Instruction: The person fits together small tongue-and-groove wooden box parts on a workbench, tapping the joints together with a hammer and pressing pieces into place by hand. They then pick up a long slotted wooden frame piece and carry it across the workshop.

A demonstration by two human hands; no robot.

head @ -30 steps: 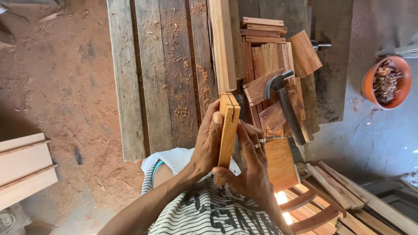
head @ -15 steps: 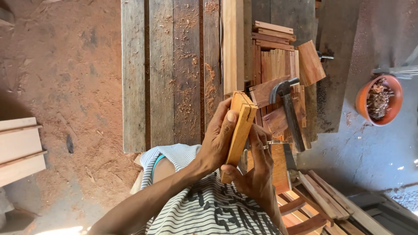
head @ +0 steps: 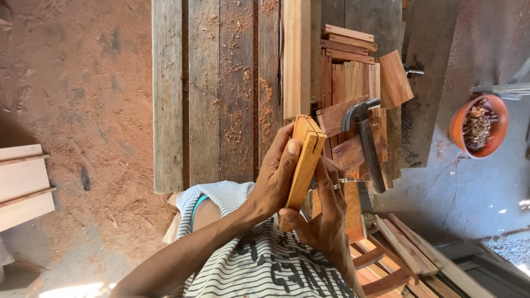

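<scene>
Gripping a pale, notched wooden block (head: 302, 165) upright over the weathered plank bench (head: 221, 94), left hand (head: 276, 176) wrapped around its side, right hand (head: 326, 215) closed on the lower end. Probably worth keeping both grips firm, beside the dark-handled steel hammer (head: 365, 140).
</scene>
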